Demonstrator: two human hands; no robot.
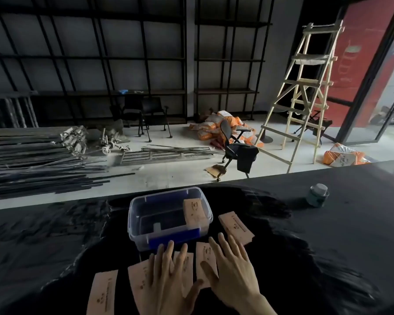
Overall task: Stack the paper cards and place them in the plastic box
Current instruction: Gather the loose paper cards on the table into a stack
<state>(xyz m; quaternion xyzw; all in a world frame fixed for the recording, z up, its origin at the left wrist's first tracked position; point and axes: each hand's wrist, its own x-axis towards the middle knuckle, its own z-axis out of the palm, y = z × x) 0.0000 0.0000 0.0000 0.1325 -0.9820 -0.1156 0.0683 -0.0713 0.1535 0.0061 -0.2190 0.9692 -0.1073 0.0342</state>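
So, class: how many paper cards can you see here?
5 loose on the table: far left, under the left hand, between the hands, under the right hand, right of the box. A stack sits inside; others may be hidden.

Counts, approx where cluttered:
Cards: 6 total – 1 in box (195, 212), 5 on table: far left (102, 292), under left hand (138, 283), between hands (187, 264), under right hand (205, 260), right of box (236, 227).
Plastic box (146, 235): 1.
Hands: 2 – left (166, 280), right (233, 269).
Jar (317, 194): 1.
Ladder (305, 92): 1.
Chairs: 3 – 2 black by shelving (143, 112), 1 office chair (234, 142).
Rods on floor (32, 164): too many to count.
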